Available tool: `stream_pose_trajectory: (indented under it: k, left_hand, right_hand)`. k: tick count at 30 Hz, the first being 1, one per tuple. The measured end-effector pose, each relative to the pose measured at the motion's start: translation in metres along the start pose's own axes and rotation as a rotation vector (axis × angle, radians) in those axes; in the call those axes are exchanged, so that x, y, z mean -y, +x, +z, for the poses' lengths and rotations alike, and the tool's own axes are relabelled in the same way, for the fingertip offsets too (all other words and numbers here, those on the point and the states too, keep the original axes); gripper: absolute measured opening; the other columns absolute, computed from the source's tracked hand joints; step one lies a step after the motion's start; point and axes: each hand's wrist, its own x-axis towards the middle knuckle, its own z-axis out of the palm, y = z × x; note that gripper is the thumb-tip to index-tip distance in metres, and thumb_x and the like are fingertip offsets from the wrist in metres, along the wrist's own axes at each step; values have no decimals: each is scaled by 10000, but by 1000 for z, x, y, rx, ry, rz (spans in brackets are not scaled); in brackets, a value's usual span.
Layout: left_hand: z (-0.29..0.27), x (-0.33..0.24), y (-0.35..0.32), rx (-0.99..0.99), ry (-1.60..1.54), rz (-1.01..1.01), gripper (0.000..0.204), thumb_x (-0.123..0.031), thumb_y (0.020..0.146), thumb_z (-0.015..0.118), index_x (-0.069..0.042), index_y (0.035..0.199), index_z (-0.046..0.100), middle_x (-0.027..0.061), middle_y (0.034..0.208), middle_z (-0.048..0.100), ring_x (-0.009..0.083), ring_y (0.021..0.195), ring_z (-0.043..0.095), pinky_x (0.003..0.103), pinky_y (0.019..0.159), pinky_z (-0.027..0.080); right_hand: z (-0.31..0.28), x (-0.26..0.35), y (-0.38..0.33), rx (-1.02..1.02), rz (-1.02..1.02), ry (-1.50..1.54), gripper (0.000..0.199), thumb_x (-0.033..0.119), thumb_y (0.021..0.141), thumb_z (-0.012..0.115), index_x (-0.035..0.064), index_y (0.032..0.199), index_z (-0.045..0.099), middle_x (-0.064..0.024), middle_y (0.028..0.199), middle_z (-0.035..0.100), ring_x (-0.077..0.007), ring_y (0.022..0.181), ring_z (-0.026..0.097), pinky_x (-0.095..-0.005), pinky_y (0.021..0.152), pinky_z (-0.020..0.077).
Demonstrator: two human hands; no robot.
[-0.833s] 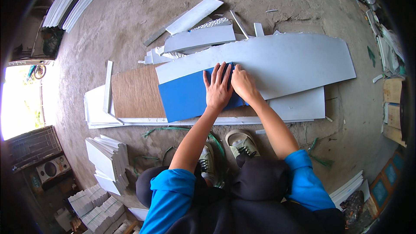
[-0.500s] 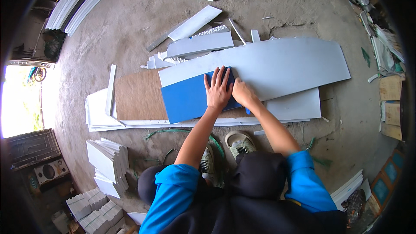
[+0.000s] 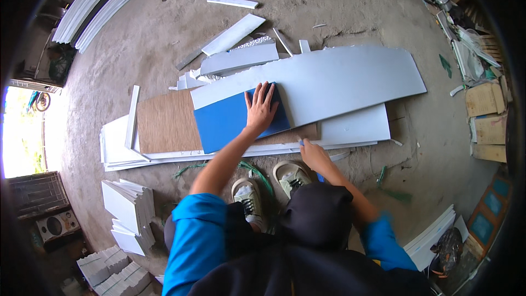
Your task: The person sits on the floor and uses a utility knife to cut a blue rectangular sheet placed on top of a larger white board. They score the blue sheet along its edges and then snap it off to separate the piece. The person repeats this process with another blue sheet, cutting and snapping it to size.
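My left hand (image 3: 262,108) lies flat with spread fingers on a blue rectangular board (image 3: 224,126), pressing it onto a long white sheet (image 3: 350,77) with a ragged far edge. Lower and to the right, clear of the blue board, my right hand (image 3: 315,155) is closed round a slim blue cutter knife (image 3: 321,177). Its tip shows ahead of the fingers and its blue end behind them; the rest is hidden in the grip. Beneath lie a brown wooden board (image 3: 164,123) and more white sheets (image 3: 356,126).
White offcuts (image 3: 238,55) and strips litter the concrete floor beyond the sheet. Stacks of cut white panels (image 3: 129,208) stand at lower left. Green twine (image 3: 263,178) lies by my shoes (image 3: 249,197). Cardboard boxes (image 3: 485,115) line the right side.
My right hand has drawn back from the blue board's right edge toward my body, taking the cutter knife with it. My left hand remains on the board. The whole view has shifted slightly.
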Motion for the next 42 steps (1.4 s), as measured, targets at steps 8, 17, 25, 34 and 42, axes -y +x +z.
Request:
stream_pose_trajectory:
  k: [8, 17, 25, 34, 42]
  left_hand:
    - [-82, 76, -61, -51, 9, -430, 677, -254, 763, 636, -81, 1319, 291, 205, 1337, 223, 367, 1239, 209, 472, 1013, 192]
    - [-51, 115, -161, -152, -293, -711, 575, -245, 824, 600, -39, 1298, 350, 175, 1181, 355, 291, 1080, 373, 377, 933, 307]
    - [-59, 149, -129, -279, -361, -662, 567, -234, 828, 605, -51, 1304, 357, 103, 1089, 370, 197, 956, 392, 303, 824, 365]
    - [-54, 160, -92, -214, -283, -691, 612, -265, 808, 623, -27, 1297, 342, 150, 1132, 367, 262, 1027, 370, 362, 906, 318]
    - [-55, 148, -79, -132, -142, -713, 880, -443, 679, 707, -24, 1320, 274, 206, 1188, 338, 352, 1116, 305, 457, 964, 252]
  right_hand:
    - [-3, -11, 52, -319, -51, 790, 237, 201, 913, 413, -14, 892, 510, -97, 771, 616, -182, 660, 592, -312, 639, 471]
    - [15, 13, 75, -306, -16, 826, 268, 204, 942, 360, -29, 922, 491, -128, 966, 601, -172, 815, 586, -300, 768, 471]
    - [2, 34, 107, -361, -163, 969, 276, 205, 941, 362, -28, 957, 509, -126, 895, 618, -215, 822, 600, -331, 742, 464]
    - [-12, 33, 143, -355, -173, 793, 257, 206, 925, 397, -1, 987, 536, -111, 814, 581, -213, 774, 569, -330, 712, 441]
    - [-69, -6, 248, -576, -451, 248, 234, 211, 896, 441, -6, 954, 508, -183, 864, 543, -314, 793, 545, -391, 692, 432]
